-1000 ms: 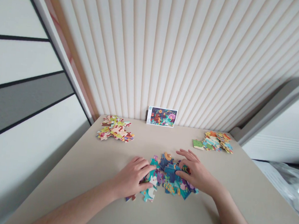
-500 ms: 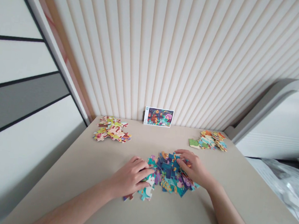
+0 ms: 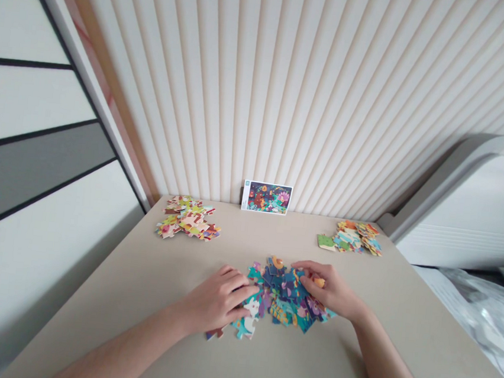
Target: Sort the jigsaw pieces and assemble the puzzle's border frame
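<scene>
A pile of blue, teal and purple puzzle pieces point(image 3: 284, 296) lies at the middle of the table. My left hand point(image 3: 222, 299) rests over the pile's left side, fingers apart, touching pieces near a white-figured piece point(image 3: 252, 309). At the right side of the pile is my right hand point(image 3: 325, 288), its fingers bent round a puzzle piece with an orange patch point(image 3: 319, 282). Part of that piece is hidden by the fingers. Behind the pile, a picture card point(image 3: 268, 197) with a dark, colourful scene stands upright against the ribbed wall.
Pink and yellow-green puzzle pieces point(image 3: 190, 221) are heaped at the table's back left. Orange, green and light-blue pieces point(image 3: 351, 237) lie at the back right. Clear plastic wrapping point(image 3: 485, 312) sits beyond the table's point(image 3: 136, 279) right edge.
My right hand has drawn slightly down and curled, and an orange-patched piece now shows in its fingers. Pieces near the pile's top have shifted. My left hand is nearly still.
</scene>
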{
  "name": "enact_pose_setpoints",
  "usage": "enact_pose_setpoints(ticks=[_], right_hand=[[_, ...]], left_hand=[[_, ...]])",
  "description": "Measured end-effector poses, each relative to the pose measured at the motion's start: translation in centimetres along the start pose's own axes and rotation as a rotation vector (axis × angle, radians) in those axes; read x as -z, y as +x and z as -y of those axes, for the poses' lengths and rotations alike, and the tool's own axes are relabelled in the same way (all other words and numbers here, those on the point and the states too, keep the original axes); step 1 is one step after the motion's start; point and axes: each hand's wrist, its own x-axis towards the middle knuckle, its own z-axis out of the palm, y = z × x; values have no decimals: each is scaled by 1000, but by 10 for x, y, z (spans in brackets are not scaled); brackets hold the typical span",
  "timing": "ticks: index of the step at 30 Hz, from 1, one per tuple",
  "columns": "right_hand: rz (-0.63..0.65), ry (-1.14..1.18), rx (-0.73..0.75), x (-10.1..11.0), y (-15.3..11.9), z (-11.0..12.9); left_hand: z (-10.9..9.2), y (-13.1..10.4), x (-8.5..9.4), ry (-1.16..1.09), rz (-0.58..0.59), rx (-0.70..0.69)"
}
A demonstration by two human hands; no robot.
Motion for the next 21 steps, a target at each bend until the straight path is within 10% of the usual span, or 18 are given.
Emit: enact_pose_setpoints(ticks=[21], right_hand=[[158,-292,290,-16,5,12]], left_hand=[[2,2,2,-5,-36,244]])
